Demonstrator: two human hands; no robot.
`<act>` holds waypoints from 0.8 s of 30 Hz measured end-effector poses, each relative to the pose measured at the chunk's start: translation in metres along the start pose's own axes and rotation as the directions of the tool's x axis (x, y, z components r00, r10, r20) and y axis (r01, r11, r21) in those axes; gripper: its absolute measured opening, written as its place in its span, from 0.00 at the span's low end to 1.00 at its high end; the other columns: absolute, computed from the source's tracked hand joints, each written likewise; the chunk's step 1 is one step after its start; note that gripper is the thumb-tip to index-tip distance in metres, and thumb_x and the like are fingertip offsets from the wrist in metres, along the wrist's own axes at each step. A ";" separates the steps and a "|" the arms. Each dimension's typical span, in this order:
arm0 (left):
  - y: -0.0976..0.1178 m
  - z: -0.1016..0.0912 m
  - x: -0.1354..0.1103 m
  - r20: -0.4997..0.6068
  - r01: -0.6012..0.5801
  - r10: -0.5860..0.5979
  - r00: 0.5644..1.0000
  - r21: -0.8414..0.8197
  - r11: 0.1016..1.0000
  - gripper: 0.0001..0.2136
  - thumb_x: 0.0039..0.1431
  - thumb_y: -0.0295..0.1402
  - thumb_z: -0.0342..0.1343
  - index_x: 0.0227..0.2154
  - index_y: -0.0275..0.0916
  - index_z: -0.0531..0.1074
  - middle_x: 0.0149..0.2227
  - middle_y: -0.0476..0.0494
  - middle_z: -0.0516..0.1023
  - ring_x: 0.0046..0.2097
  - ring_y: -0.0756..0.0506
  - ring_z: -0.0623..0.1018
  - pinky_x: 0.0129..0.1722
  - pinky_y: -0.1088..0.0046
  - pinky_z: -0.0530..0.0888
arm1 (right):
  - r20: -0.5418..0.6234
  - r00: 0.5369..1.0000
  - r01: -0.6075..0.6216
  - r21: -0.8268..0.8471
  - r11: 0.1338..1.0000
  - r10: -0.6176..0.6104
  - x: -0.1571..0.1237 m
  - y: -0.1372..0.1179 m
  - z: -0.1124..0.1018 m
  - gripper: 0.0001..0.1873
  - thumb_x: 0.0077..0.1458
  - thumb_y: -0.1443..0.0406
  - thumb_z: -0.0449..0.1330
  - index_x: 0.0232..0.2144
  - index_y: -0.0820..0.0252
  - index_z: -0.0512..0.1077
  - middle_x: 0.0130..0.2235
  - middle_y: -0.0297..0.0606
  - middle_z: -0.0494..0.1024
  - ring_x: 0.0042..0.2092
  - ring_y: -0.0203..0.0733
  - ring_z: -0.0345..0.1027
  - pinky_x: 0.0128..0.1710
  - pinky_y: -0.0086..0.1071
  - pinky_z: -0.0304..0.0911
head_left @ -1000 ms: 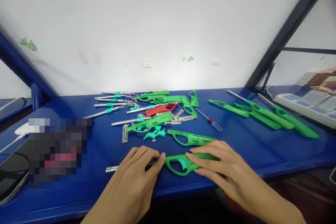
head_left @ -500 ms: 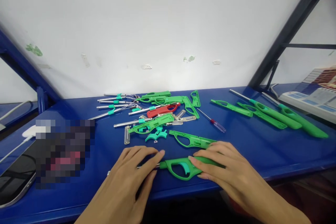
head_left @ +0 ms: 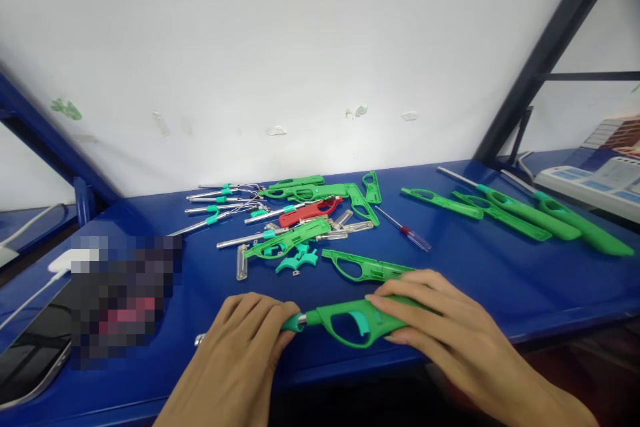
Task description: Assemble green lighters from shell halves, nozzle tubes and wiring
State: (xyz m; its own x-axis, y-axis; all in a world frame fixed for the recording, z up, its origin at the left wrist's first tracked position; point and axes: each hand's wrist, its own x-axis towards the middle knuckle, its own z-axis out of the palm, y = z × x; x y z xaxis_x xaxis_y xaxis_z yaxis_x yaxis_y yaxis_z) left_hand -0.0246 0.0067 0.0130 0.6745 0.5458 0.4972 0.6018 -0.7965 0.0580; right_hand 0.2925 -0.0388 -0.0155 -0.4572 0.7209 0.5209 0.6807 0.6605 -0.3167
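Note:
A green gas lighter [head_left: 345,309] with a teal trigger [head_left: 360,323] lies level in front of me, its metal tube pointing left. My right hand [head_left: 445,330] is closed around the rear of its handle. Over the tube, my left hand [head_left: 237,347] pinches a teal collar [head_left: 296,323], a short bit of bare metal showing between collar and green body. The tube's silver tip [head_left: 199,340] sticks out left of that hand. Just beyond lies an open green handle half [head_left: 370,269]. Teal triggers [head_left: 300,259] are scattered behind it.
Several metal tubes with wires [head_left: 215,209] lie at the back left. A red lighter half [head_left: 305,213], clear fuel tanks [head_left: 243,263] and a screwdriver [head_left: 413,237] are mid-table. Finished-looking lighters [head_left: 540,215] lie right. A phone [head_left: 35,353] sits left.
My left hand's fingers have closed together over the tube, and a teal collar now shows at their tips near the green body. The right hand keeps its hold.

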 end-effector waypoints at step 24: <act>0.009 0.004 -0.011 -0.089 -0.105 0.124 0.988 0.198 0.975 0.15 0.75 0.24 0.43 0.56 0.37 0.72 0.44 0.43 0.87 0.45 0.43 0.87 0.49 0.65 0.83 | 0.113 0.958 -0.278 0.155 0.948 0.263 -0.011 -0.017 0.010 0.24 0.70 0.57 0.63 0.66 0.34 0.72 0.57 0.37 0.79 0.56 0.48 0.78 0.54 0.38 0.78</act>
State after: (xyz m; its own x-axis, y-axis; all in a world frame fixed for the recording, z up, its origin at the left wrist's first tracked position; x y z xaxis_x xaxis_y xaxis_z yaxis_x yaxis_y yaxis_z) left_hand -0.0247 -0.0058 0.0042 0.7032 0.4175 0.5755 0.6008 -0.7817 -0.1671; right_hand 0.2804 -0.0555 -0.0239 -0.3239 0.8880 0.3264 0.6834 0.4582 -0.5683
